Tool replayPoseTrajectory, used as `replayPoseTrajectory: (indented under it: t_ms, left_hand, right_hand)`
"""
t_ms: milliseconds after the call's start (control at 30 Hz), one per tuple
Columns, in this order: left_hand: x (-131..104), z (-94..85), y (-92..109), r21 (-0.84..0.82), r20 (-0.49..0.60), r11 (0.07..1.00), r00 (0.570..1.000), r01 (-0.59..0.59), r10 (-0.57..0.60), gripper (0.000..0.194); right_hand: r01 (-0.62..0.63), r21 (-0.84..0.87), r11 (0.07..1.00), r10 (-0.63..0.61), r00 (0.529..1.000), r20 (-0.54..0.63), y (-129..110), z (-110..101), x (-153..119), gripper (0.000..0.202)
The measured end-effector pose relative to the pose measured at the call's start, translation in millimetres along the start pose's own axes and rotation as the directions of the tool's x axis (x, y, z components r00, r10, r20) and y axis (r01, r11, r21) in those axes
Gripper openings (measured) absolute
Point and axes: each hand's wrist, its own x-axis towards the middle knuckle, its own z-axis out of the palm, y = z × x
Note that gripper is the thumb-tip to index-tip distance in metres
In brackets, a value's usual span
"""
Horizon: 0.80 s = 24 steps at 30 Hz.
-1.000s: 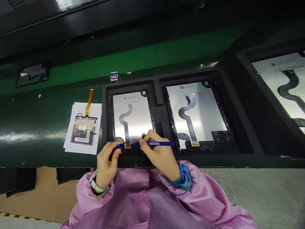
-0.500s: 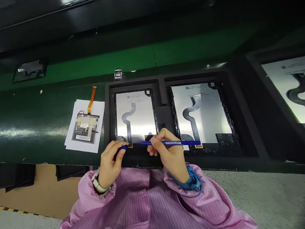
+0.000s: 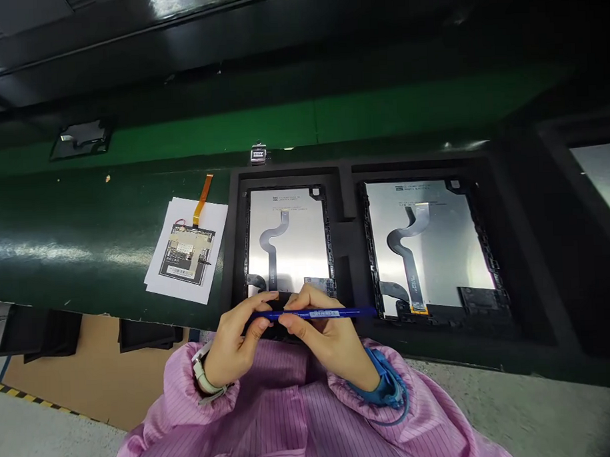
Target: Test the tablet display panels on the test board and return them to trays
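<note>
My right hand [image 3: 328, 331] is closed around a blue pen [image 3: 345, 313], which lies level across the front of the foam tray. Pinched in my left hand [image 3: 233, 341] is the blue pen cap [image 3: 267, 315], now in line with the pen's left end and meeting it. Just beyond my hands lies a tablet screen panel [image 3: 306, 252], silver back up, with a curved grey ribbon cable [image 3: 270, 246]; its near edge is partly hidden by my fingers. A second such panel [image 3: 448, 243] sits in the right-hand recess.
The black foam tray [image 3: 348, 197] rests on the dark green bench [image 3: 100, 242]. To its left, a circuit board [image 3: 188, 249] with an orange flex cable lies on white paper [image 3: 161, 287]. A small metal piece [image 3: 258, 154] is behind the tray, and a dark panel [image 3: 82, 139] farther left.
The pen and its cap were apart and now meet end to end. Both hands have come closer together and nearer to my body. The view has shifted slightly.
</note>
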Motion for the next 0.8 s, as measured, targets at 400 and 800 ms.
replayPoseTrajectory:
  t_ms: [400, 800]
  left_hand:
    - [-7, -7.3, 4, -0.455, -0.068, 0.871, 0.969, 0.183, -0.239, 0.033]
    - [38, -42.1, -58, 0.660, -0.424, 0.724, 0.895, 0.203, 0.136, 0.035]
  right_hand:
    - [0.031, -0.172, 0.985, 0.032, 0.935, 0.353, -29, 4, 22, 0.037]
    - [0.207, -0.946, 0.249, -0.234, 0.961, 0.149, -24, -33, 102, 0.038]
